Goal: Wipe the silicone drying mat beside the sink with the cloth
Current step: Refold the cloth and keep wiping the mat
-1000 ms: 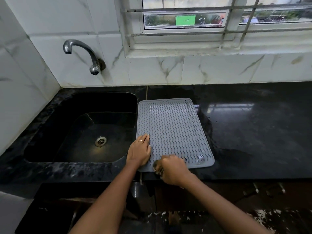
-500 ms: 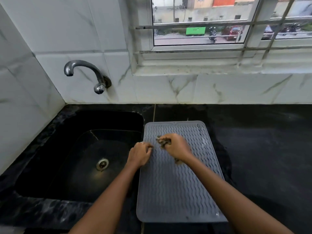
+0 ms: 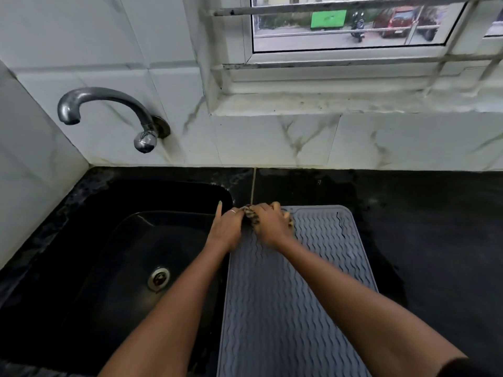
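A grey silicone drying mat [image 3: 296, 295] with wavy ridges lies on the black counter just right of the sink. My right hand [image 3: 272, 227] is closed over a small dark patterned cloth [image 3: 250, 213] and presses it on the mat's far left corner. Most of the cloth is hidden under that hand. My left hand [image 3: 227, 229] rests at the mat's far left edge, touching the cloth's end, with its index finger stretched out toward the sink. It wears a ring.
The black sink [image 3: 122, 254] with a metal drain [image 3: 158, 277] lies to the left. A curved steel tap [image 3: 109, 115] juts from the tiled wall above it. Black counter [image 3: 435, 240] stretches right of the mat. A window sill [image 3: 353, 102] runs along the back.
My right hand has carried the cloth from the mat's near edge up to its far left corner. My left hand moved along the left edge with it. The camera came closer.
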The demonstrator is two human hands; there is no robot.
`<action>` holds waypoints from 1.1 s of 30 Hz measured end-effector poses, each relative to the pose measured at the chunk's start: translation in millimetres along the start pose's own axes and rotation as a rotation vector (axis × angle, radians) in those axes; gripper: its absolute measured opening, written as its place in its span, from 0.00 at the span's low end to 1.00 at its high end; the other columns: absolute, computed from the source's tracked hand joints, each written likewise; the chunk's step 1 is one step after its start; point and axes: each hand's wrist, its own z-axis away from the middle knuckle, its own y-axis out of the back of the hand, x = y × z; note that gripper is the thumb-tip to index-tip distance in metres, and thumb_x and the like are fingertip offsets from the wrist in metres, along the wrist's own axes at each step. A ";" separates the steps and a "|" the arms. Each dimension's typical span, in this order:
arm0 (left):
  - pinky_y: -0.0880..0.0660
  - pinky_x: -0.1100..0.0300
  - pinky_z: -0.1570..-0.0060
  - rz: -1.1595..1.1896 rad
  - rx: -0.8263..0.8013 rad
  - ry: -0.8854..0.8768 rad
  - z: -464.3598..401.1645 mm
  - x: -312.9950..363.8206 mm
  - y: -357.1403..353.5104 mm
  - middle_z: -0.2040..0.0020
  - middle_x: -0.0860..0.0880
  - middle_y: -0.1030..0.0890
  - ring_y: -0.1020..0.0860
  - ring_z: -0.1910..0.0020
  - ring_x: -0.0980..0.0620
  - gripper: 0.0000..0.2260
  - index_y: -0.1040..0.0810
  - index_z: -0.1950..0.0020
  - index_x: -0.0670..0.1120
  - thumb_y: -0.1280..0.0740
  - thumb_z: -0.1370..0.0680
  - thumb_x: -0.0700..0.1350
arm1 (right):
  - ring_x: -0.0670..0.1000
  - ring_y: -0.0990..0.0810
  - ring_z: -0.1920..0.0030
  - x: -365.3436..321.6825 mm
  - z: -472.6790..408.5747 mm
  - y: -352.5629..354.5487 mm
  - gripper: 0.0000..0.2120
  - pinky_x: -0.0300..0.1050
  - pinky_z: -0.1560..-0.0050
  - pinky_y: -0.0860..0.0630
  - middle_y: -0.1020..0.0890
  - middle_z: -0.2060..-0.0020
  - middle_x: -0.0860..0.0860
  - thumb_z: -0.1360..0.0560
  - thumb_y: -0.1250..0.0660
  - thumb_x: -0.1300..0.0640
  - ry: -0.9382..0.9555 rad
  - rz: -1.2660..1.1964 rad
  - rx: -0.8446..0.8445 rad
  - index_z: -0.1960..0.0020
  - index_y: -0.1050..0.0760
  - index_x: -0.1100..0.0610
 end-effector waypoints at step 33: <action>0.64 0.38 0.28 -0.163 -0.118 0.054 8.5 -4.6 1.3 0.25 0.53 0.36 0.42 0.25 0.50 0.20 0.28 0.31 0.54 0.37 0.22 0.43 | 0.57 0.33 0.35 -30.9 27.9 4.1 0.20 0.61 0.36 0.37 0.27 0.35 0.53 0.27 0.33 0.59 -0.010 0.172 0.049 0.36 0.31 0.56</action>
